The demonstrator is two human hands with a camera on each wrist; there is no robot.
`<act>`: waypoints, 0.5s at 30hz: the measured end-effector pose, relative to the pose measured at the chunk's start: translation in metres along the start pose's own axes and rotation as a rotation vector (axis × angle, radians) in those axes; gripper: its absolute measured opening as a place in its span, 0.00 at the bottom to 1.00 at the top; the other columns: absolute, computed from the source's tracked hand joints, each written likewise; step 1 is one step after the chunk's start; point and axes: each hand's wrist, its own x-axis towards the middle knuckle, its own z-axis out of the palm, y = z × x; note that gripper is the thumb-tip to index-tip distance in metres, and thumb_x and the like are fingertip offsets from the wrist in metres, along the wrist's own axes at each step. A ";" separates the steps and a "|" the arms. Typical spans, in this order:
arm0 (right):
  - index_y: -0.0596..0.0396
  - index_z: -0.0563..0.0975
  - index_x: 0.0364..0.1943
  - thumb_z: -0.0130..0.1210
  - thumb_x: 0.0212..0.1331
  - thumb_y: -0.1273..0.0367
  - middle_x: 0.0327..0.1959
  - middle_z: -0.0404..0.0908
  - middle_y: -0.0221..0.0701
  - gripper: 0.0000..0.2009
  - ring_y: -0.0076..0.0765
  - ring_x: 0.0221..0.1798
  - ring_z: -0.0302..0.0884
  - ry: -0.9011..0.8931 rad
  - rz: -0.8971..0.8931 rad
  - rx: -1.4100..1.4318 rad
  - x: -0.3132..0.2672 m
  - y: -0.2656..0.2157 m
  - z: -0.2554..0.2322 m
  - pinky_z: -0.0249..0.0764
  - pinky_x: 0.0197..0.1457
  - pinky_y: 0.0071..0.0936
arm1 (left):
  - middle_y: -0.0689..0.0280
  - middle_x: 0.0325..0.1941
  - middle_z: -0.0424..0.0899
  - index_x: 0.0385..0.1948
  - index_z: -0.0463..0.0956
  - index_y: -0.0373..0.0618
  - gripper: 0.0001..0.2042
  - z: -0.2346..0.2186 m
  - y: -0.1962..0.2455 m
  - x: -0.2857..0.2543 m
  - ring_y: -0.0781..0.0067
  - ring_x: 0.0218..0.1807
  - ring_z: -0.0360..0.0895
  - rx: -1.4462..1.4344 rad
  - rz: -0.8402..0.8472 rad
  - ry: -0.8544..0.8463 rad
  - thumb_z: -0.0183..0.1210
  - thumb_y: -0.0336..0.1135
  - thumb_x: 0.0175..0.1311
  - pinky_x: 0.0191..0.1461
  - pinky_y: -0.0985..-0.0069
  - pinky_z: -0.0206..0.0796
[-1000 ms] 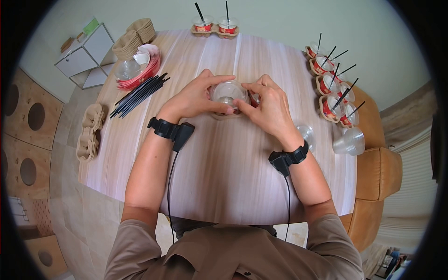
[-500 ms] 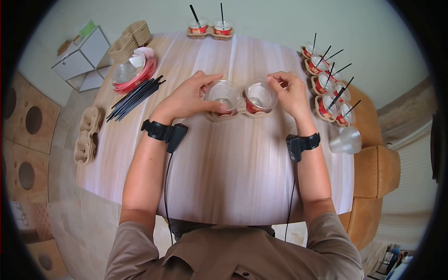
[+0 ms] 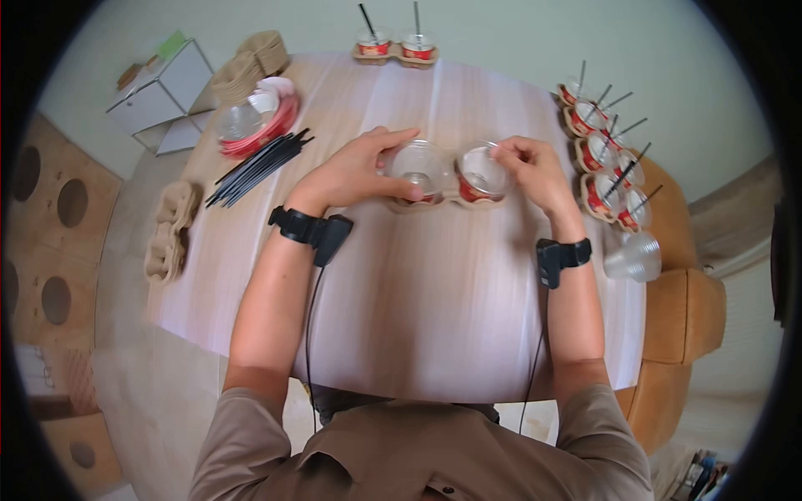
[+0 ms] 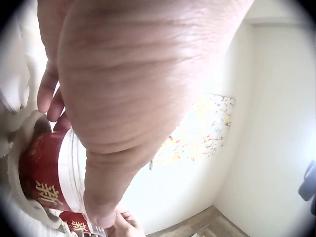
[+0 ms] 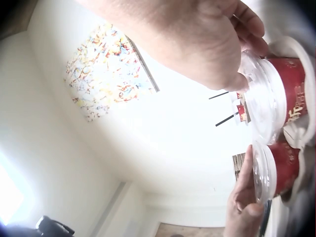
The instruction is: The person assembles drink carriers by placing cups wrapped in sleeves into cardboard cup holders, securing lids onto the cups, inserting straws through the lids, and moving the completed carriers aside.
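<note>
Two red-and-white paper cups stand side by side in a brown pulp cup carrier (image 3: 454, 200). My left hand (image 3: 355, 169) grips the left cup (image 4: 42, 170) round its upper rim, thumb at the near side and index finger at the far side. A clear plastic lid (image 3: 416, 160) covers that cup. With thumb and fingers, my right hand (image 3: 535, 171) pinches the edge of another clear lid (image 5: 259, 98) on top of the right cup (image 5: 291, 91). The right wrist view shows this lid right at the cup's white rim.
Black straws (image 3: 259, 169) lie at the left, near stacked red cups (image 3: 280, 125) and clear lids (image 3: 240, 123). Carriers are stacked (image 3: 238, 77) behind, and a carrier (image 3: 173, 232) sits at the left edge. Filled carriers with strawed cups (image 3: 601, 150) line the right; stacked clear lids (image 3: 633, 257) lie nearby.
My right hand has moved from the left cup to the right cup's lid. The clear lid seen beside my right forearm is gone from the table. My left hand stays at the left cup.
</note>
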 end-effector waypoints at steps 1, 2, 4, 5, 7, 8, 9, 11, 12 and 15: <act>0.60 0.91 0.48 0.68 0.77 0.64 0.37 0.87 0.21 0.12 0.19 0.41 0.76 -0.017 -0.011 0.013 0.001 0.001 0.001 0.72 0.47 0.25 | 0.58 0.60 0.84 0.79 0.77 0.40 0.46 -0.007 -0.003 -0.005 0.64 0.56 0.76 0.011 -0.018 0.013 0.85 0.51 0.59 0.64 0.68 0.73; 0.60 0.92 0.46 0.69 0.76 0.63 0.35 0.87 0.21 0.13 0.20 0.39 0.76 -0.005 0.000 0.033 0.001 0.001 0.001 0.73 0.46 0.26 | 0.61 0.61 0.85 0.80 0.76 0.44 0.42 -0.016 -0.006 -0.006 0.69 0.57 0.78 -0.031 -0.045 0.085 0.82 0.43 0.62 0.66 0.70 0.73; 0.61 0.91 0.46 0.71 0.75 0.60 0.32 0.85 0.21 0.15 0.20 0.37 0.74 0.002 0.016 0.025 0.000 -0.002 0.000 0.72 0.44 0.26 | 0.66 0.59 0.87 0.78 0.79 0.45 0.33 -0.034 -0.012 -0.013 0.80 0.53 0.81 -0.182 -0.121 0.211 0.77 0.32 0.70 0.64 0.76 0.76; 0.61 0.91 0.46 0.71 0.75 0.60 0.32 0.85 0.21 0.15 0.20 0.37 0.74 -0.007 0.008 0.033 -0.001 -0.005 0.001 0.72 0.44 0.26 | 0.69 0.53 0.90 0.73 0.83 0.43 0.28 -0.053 -0.014 -0.019 0.82 0.50 0.82 -0.022 -0.151 0.235 0.75 0.32 0.71 0.61 0.77 0.76; 0.61 0.91 0.46 0.71 0.75 0.59 0.32 0.84 0.22 0.16 0.20 0.37 0.73 -0.010 0.039 0.004 -0.004 -0.013 0.001 0.71 0.44 0.27 | 0.69 0.43 0.92 0.61 0.90 0.41 0.18 -0.077 -0.026 -0.031 0.81 0.45 0.85 0.053 -0.222 0.310 0.74 0.32 0.71 0.54 0.76 0.77; 0.61 0.90 0.47 0.71 0.75 0.58 0.32 0.83 0.23 0.17 0.21 0.36 0.73 -0.015 0.007 -0.008 -0.004 -0.012 0.002 0.71 0.43 0.28 | 0.69 0.43 0.92 0.61 0.90 0.41 0.18 -0.087 -0.036 -0.037 0.81 0.45 0.85 0.060 -0.226 0.317 0.74 0.32 0.71 0.54 0.76 0.77; 0.61 0.90 0.47 0.71 0.75 0.58 0.32 0.83 0.23 0.17 0.21 0.36 0.73 -0.019 -0.001 -0.002 -0.005 -0.013 0.003 0.71 0.43 0.28 | 0.68 0.37 0.92 0.54 0.92 0.40 0.13 -0.095 -0.049 -0.043 0.80 0.40 0.85 0.228 -0.293 0.404 0.74 0.31 0.70 0.49 0.74 0.77; 0.59 0.89 0.50 0.67 0.80 0.58 0.34 0.82 0.19 0.16 0.17 0.36 0.71 -0.066 0.029 -0.082 -0.006 -0.016 0.002 0.69 0.41 0.24 | 0.67 0.31 0.91 0.46 0.93 0.39 0.09 -0.105 -0.070 -0.054 0.78 0.35 0.86 0.403 -0.365 0.496 0.75 0.31 0.69 0.45 0.73 0.78; 0.59 0.89 0.50 0.67 0.80 0.58 0.34 0.82 0.19 0.16 0.17 0.36 0.71 -0.071 0.022 -0.076 -0.006 -0.015 0.003 0.69 0.41 0.24 | 0.66 0.29 0.91 0.41 0.93 0.39 0.06 -0.108 -0.077 -0.059 0.76 0.32 0.85 0.438 -0.406 0.542 0.75 0.31 0.68 0.41 0.71 0.78; 0.59 0.89 0.50 0.67 0.80 0.58 0.34 0.83 0.20 0.16 0.17 0.36 0.71 -0.083 0.022 -0.051 -0.005 -0.012 0.002 0.69 0.40 0.24 | 0.52 0.30 0.93 0.32 0.94 0.42 0.06 -0.119 -0.091 -0.071 0.59 0.35 0.92 0.479 -0.477 0.582 0.78 0.31 0.57 0.45 0.62 0.81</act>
